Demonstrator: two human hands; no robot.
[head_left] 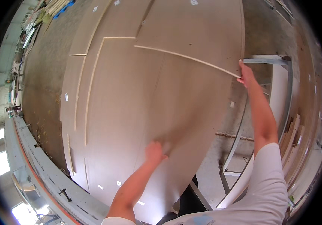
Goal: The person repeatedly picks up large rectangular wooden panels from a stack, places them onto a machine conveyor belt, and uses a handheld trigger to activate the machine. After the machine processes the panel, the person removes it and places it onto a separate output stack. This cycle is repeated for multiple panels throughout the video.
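Note:
Large flat brown panels lie in overlapping layers before me. My right hand (pixel 245 73) is closed on the near right corner of the far panel (pixel 191 28), whose pale cut edge runs leftward from it. Nearer to me, my left hand (pixel 154 151) is over the broad panel (pixel 119 112), its thumb pointing right. That hand is blurred, and its other fingers are hidden, so I cannot tell whether it touches the surface.
A grey metal frame (pixel 289 86) stands to the right, with several wooden strips (pixel 294 135) beyond it. Along the left runs a long grey machine rail (pixel 43 170) with an orange strip. Small white labels dot the panels. Stacked timber (pixel 54 7) lies far left.

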